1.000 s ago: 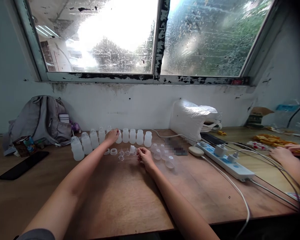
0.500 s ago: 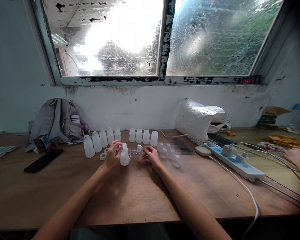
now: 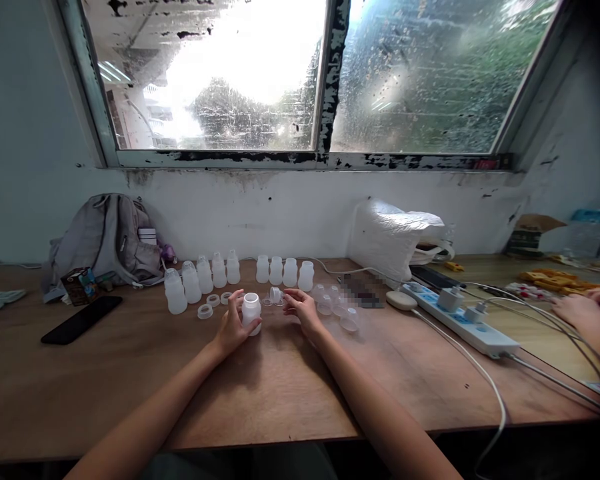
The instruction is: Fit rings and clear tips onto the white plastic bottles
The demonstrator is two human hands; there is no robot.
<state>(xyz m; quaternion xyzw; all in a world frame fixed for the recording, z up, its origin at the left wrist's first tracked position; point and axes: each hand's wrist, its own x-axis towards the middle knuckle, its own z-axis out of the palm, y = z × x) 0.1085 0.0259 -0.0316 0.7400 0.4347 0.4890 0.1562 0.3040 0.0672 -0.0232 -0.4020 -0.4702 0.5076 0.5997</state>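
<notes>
In the middle of the head view my left hand [image 3: 233,328] is wrapped round a frosted white baby bottle [image 3: 251,312]. The bottle stands upright at the table surface, its open mouth facing up. Just right of it, my right hand [image 3: 303,310] pinches a small translucent bottle nipple piece [image 3: 275,295] at the fingertips; its exact shape is hard to make out. Behind my left hand lie several white rings [image 3: 205,311]. Clear dome caps [image 3: 349,320] are grouped to the right of my right hand.
Capped bottles [image 3: 175,292] and uncapped bottles [image 3: 307,276] stand in rows at the back. Left are a backpack [image 3: 103,233], a small box [image 3: 80,285] and a phone [image 3: 83,320]. Right are a power strip [image 3: 460,320], cables, a silver bag [image 3: 390,237] and another person's hand [image 3: 577,315].
The bottle in my left hand has turned so that its open mouth shows, and my left fingers now wrap round its side. The piece at my right fingertips has turned slightly.
</notes>
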